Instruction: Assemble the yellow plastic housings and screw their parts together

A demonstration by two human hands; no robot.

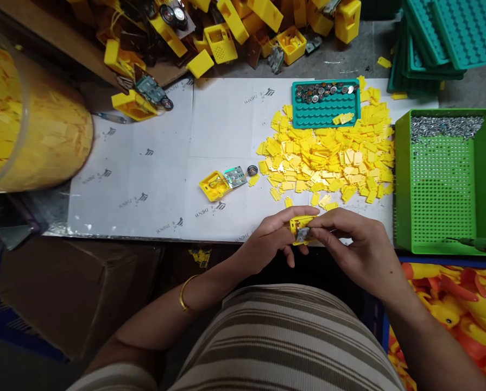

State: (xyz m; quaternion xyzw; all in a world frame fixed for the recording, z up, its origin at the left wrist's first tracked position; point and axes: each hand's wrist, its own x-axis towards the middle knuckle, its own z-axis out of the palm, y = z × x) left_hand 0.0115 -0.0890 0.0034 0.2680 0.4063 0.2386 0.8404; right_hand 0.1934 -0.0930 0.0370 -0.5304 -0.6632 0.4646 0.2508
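Left hand [269,236] clamped on yellow plastic casing [305,220], circuit board [302,234] exposed; casing held at near edge of white paper [222,122], in front of yellow tab pile [326,155]. Right hand [359,241]: thumb and index fingertips [320,219] touching casing's right end, cannot tell if gripping. Second opened casing [215,189] on paper, farther left

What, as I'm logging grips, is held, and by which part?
A yellow case: the left hand holds it around its left end; the right hand meets its right side, exact contact unclear.
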